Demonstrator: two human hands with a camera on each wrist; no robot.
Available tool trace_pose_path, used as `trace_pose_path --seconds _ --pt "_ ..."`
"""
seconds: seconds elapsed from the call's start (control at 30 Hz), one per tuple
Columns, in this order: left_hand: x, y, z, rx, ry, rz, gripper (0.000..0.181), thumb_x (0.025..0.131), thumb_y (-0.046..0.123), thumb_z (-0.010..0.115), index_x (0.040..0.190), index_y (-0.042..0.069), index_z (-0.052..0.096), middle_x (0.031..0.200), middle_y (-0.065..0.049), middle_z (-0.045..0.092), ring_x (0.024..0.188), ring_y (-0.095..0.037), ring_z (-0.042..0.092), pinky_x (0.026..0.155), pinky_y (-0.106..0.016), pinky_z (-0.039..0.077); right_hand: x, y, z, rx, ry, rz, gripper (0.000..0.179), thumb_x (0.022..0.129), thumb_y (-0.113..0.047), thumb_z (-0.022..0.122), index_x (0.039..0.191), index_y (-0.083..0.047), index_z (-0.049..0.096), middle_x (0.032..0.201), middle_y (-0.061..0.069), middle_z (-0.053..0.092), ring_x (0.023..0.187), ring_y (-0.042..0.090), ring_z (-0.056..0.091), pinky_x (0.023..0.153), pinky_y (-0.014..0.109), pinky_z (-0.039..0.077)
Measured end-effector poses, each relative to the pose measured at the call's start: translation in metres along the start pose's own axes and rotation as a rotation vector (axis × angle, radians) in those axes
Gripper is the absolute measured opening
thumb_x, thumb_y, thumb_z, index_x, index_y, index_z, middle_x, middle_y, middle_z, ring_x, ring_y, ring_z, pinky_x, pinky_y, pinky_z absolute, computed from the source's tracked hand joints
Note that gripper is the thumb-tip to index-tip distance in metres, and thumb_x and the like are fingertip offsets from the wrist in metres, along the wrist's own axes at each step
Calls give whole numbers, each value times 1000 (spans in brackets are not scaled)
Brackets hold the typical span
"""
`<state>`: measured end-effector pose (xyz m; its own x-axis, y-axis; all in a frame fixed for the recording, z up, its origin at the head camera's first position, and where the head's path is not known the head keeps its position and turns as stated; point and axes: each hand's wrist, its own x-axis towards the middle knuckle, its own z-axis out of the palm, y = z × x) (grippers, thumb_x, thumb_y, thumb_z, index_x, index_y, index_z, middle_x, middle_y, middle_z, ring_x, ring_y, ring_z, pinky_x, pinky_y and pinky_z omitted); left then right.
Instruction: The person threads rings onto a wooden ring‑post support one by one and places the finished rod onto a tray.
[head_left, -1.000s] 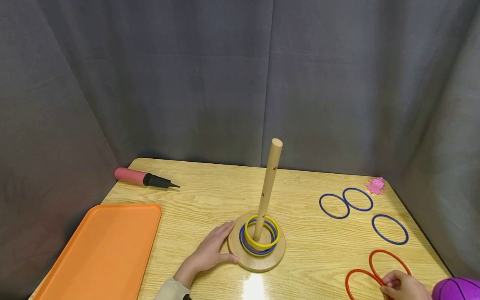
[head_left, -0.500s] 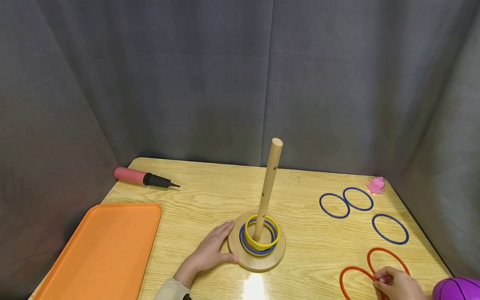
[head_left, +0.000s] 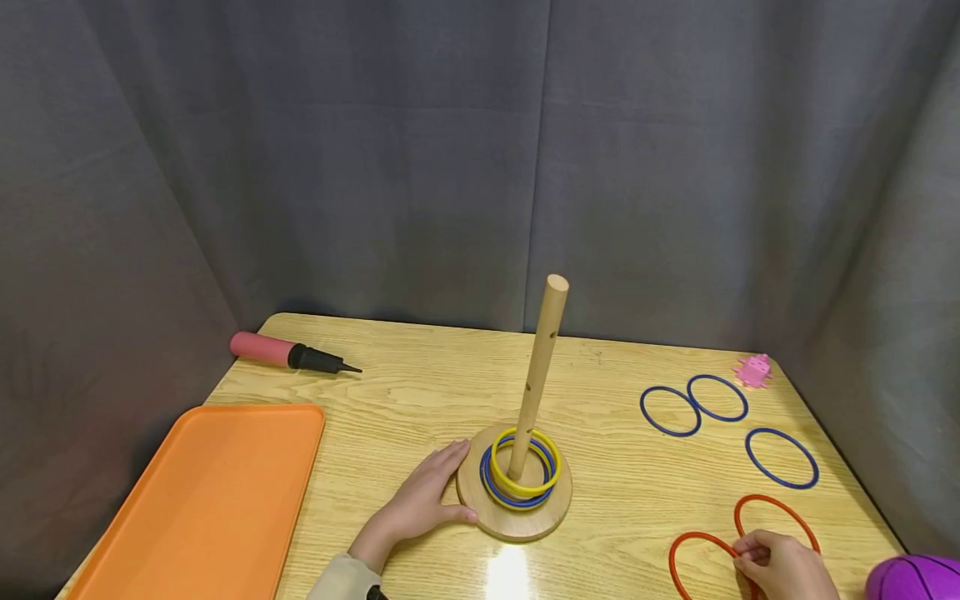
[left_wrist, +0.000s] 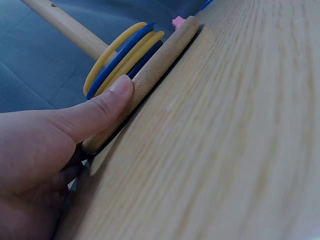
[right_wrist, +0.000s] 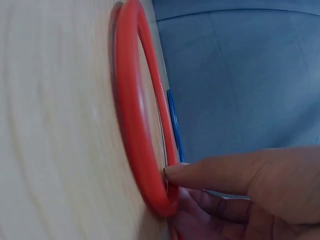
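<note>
A wooden ring toss stand with a round base (head_left: 525, 527) and an upright peg (head_left: 536, 387) stands mid-table. Yellow and blue rings lie stacked around the foot of the peg, a yellow ring (head_left: 527, 492) on top. My left hand (head_left: 420, 504) holds the base's left rim, its thumb (left_wrist: 112, 97) pressing the edge in the left wrist view; its other fingers are mostly hidden there. At front right my right hand (head_left: 787, 568) pinches a red ring (head_left: 701, 534) between thumb and fingers, close over the table. A second red ring (head_left: 757, 497) lies just beyond, partly behind the hand.
Several loose rings include a blue ring (head_left: 782, 457) at right, with a pink spiky toy (head_left: 753, 371) behind. A purple ball (head_left: 915, 577) sits at the right front. An orange tray (head_left: 202, 500) and a red and black hand pump (head_left: 292, 352) occupy the left.
My right hand has slid a little to the left, bringing the pinched red ring with it. The other red ring shifted slightly; the left hand stays on the base.
</note>
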<state>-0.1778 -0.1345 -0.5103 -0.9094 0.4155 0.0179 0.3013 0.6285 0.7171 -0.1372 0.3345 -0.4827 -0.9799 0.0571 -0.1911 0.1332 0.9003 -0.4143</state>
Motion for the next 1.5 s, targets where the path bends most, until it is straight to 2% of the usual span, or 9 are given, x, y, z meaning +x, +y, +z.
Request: trace_pose_path --seconds 0.2,0.3,0.53,0.73,0.9,1.03,1.17,1.27,1.5 --pt "1 0 0 11 1 10 102 75 52 74 154 8 25 160 -13 27 148 -36 22 121 -57 18 1 -1 0 15 27 3 9 81 -11 72 89 -6 72 76 -3 69 67 4 58 63 29 47" --pt "2 1 -1 14 5 21 102 75 52 74 154 7 25 159 -15 27 148 -37 23 120 -58 19 1 -2 -1 32 57 8 11 83 -11 69 92 -4 71 78 -2 69 66 2 58 61 26 46" --pt "2 1 -2 3 4 15 102 76 51 74 154 7 26 159 -15 27 148 -37 22 121 -57 17 1 -8 -7 143 118 26 17 85 -9 67 99 1 69 89 14 73 76 22 73 56 18 49" --pt "1 0 0 3 11 12 102 76 50 75 154 7 26 159 -15 27 148 -37 22 121 -57 17 1 -20 -16 169 172 3 19 88 -12 66 103 -1 69 92 12 74 65 -3 64 55 17 49" --pt "1 0 1 6 14 14 103 75 50 75 153 6 26 159 -16 27 148 -37 23 121 -57 17 2 -34 -25 169 273 -86 18 88 -11 69 103 -1 70 88 11 73 63 -13 59 54 15 49" --pt "1 -1 1 13 11 12 103 75 51 75 154 7 25 159 -15 27 148 -36 22 121 -58 18 3 -46 -32 263 313 -123 19 89 -11 69 103 2 69 86 8 72 67 -18 55 55 16 55" --pt "1 -2 1 9 8 12 103 75 51 75 154 7 25 160 -15 26 148 -36 22 121 -58 18 7 -61 -40 400 305 -165 24 91 -14 68 104 5 67 82 -14 68 71 -15 59 59 18 58" --pt "1 -1 1 6 6 6 103 75 50 75 154 8 25 160 -14 26 149 -36 22 121 -56 17 11 -73 -46 509 296 -220 19 91 -14 68 102 2 67 82 -26 62 75 -13 63 62 19 59" --pt "0 0 0 5 3 -2 103 75 50 76 154 10 25 160 -12 26 149 -34 21 121 -56 17 16 -103 -64 685 233 -341 11 92 -10 66 103 -7 68 88 -21 67 83 -7 66 66 20 60"
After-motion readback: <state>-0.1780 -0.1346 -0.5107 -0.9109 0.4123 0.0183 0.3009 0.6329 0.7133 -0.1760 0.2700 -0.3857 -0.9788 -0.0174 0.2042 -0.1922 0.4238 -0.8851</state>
